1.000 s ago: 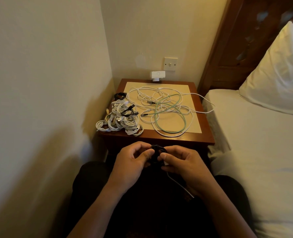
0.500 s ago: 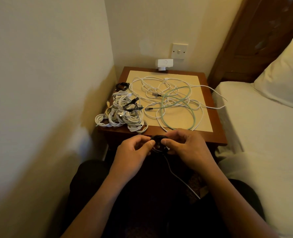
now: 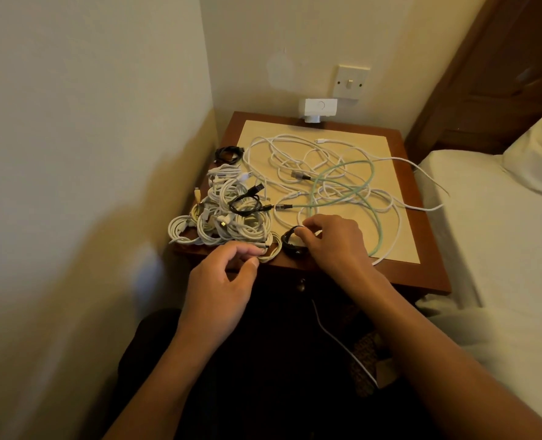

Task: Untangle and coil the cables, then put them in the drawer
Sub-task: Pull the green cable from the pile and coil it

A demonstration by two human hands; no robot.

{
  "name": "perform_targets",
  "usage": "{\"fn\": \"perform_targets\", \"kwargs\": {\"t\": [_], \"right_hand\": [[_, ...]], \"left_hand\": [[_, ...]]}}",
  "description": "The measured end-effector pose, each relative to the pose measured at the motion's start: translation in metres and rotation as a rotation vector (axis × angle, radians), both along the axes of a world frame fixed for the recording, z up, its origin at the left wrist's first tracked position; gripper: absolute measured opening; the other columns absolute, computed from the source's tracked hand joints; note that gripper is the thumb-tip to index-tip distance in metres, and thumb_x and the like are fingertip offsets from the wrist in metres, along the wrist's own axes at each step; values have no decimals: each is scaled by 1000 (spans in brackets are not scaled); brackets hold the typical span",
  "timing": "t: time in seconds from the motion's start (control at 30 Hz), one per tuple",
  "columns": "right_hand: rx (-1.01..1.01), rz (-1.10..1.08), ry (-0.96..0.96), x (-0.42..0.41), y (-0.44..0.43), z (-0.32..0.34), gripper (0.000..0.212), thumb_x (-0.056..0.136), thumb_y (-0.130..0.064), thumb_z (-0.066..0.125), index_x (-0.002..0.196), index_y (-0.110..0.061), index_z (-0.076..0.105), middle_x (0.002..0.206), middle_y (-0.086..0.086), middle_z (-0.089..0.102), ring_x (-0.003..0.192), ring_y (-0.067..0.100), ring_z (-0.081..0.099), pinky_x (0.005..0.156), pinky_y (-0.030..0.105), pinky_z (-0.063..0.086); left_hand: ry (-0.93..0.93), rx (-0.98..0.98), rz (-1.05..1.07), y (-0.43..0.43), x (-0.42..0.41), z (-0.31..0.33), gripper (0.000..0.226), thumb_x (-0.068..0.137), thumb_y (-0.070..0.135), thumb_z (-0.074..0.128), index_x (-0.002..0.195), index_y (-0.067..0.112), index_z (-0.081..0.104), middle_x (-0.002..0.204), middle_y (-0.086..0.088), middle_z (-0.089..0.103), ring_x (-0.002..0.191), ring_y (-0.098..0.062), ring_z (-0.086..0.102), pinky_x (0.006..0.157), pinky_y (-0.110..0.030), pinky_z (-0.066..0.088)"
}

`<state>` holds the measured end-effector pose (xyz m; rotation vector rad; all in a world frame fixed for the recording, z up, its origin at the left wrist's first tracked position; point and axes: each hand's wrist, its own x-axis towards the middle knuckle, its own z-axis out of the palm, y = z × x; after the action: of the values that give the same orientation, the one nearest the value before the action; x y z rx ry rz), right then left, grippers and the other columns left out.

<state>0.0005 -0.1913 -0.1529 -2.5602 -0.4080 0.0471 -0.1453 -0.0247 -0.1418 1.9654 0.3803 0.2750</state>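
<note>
Bedroom corner, wooden bedside table (image 3: 428, 274) set against two pale walls. At front edge of table top: small black coiled cable (image 3: 290, 247), lying on the wood just right of the coiled heap. Gripped by right hand (image 3: 333, 242), fingers curled over the coil and pinching its upper loop; right part of coil hidden beneath that hand. Left hand (image 3: 222, 281) close by at front edge, fingers loosely curled, thumb and forefinger apart, nothing held; fingertips just beside nearest white coil, contact not determinable. Immediately left of black coil: heap of coiled white cables (image 3: 231, 225), overhanging front left corner, with loose black cable (image 3: 245, 203) on top. Behind right hand: sprawling tangle of white cables (image 3: 295, 160) interlaced with pale green cable (image 3: 358, 185), spread over most of cream inlay, one white strand trailing off right edge onto bed (image 3: 501, 249). Back left: second black coil (image 3: 228, 153). Back edge: white adapter (image 3: 318, 108), wall switch (image 3: 350, 82) above. Below table top: drawer knob (image 3: 302, 284) in deep shadow. Lower still: thin white cable (image 3: 336, 341) across dark lap. Far right: pillow (image 3: 539, 160).
</note>
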Motion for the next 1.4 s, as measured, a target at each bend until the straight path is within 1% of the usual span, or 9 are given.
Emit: {"fn": "perform_targets", "kwargs": {"t": [0.2, 0.3, 0.4, 0.6, 0.73, 0.87, 1.03, 1.23, 1.4], "right_hand": [[-31, 16, -176, 28, -14, 15, 29, 98, -44, 63, 118, -26, 75, 120, -5, 74, 111, 21, 66, 94, 39, 53], [-336, 124, -217, 57, -24, 19, 43, 97, -38, 66, 136, -23, 63, 142, 4, 58, 131, 31, 47, 107, 47, 41], [-581, 208, -249, 76, -31, 19, 26, 100, -28, 61, 125, -28, 70, 128, 1, 68, 121, 28, 56, 110, 50, 36], [-174, 151, -418, 91, -64, 82, 20, 97, -11, 68, 113, -12, 79, 105, 9, 78, 92, 30, 72, 80, 31, 51], [10, 123, -535, 83, -89, 151, 20, 97, -12, 68, 114, -11, 79, 106, 10, 79, 93, 27, 74, 84, 35, 57], [42, 225, -643, 42, -107, 231, 23, 99, -11, 66, 119, -12, 76, 106, 2, 76, 90, 8, 66, 84, 8, 45], [-16, 350, -764, -30, -116, 314, 24, 99, -16, 64, 120, -15, 75, 107, 1, 74, 97, 12, 68, 87, 27, 54], [36, 347, -818, -74, -137, 367, 21, 102, -24, 60, 118, -16, 71, 93, -13, 67, 85, -4, 62, 79, 14, 46], [-41, 265, -676, -55, -180, 345, 24, 105, -25, 55, 116, -11, 71, 80, -24, 55, 69, -13, 57, 66, 13, 38]], "left_hand": [[-51, 6, -10, 5, 11, 11, 17, 98, 21, 65, 101, 36, 72, 98, 27, 70, 101, 9, 62, 78, -4, 46], [-85, 17, -6, 9, 19, 20, 17, 97, 20, 66, 100, 35, 73, 97, 27, 70, 98, 3, 65, 79, -12, 51], [-116, 50, -12, 11, 25, 33, 15, 98, 21, 66, 98, 35, 73, 95, 25, 71, 96, 3, 65, 74, -9, 50], [-165, 160, -42, 11, 30, 69, 14, 96, 19, 67, 97, 31, 75, 91, 17, 72, 89, 1, 65, 65, -9, 48], [-249, 228, -75, 1, 32, 108, 15, 96, 17, 67, 98, 30, 75, 92, 15, 72, 88, 0, 64, 65, -6, 45], [-443, 373, -88, -24, 36, 163, 22, 95, 19, 68, 115, 29, 68, 105, 12, 66, 92, -3, 63, 80, -26, 55], [-829, 679, -78, -62, 34, 245, 47, 90, 13, 71, 135, 13, 56, 131, -4, 54, 124, -18, 51, 105, -29, 39], [-679, 447, -308, -84, 30, 306, 23, 106, 18, 50, 96, 24, 70, 67, 10, 61, 59, -1, 54, 59, -19, 44], [-563, 463, -240, -47, 25, 310, 26, 106, 22, 50, 92, 27, 72, 64, 7, 53, 52, -4, 43, 52, -22, 34]]}}
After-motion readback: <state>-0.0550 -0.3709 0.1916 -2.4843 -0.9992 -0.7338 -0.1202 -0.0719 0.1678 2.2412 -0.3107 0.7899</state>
